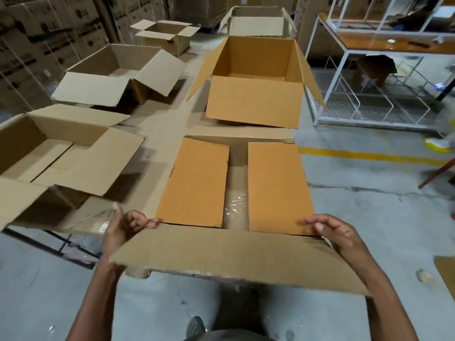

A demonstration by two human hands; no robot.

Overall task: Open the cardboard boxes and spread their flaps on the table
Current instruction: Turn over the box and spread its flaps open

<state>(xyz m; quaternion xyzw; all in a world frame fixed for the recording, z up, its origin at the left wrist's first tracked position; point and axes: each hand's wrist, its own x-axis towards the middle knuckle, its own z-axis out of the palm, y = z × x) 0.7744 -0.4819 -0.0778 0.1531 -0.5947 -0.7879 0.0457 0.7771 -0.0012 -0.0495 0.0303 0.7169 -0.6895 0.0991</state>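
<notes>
The nearest box [236, 183] stood at the near end of the counter [160, 134]. Both hands held its near flap [234, 257]: the left hand [123, 230] and the right hand [332, 232] had their fingers curled over the fold, at the two corners. Its two inner flaps still lay shut, so this box was only partly open. Beyond the nearest box I counted five boxes, all already open with flaps spread.
</notes>
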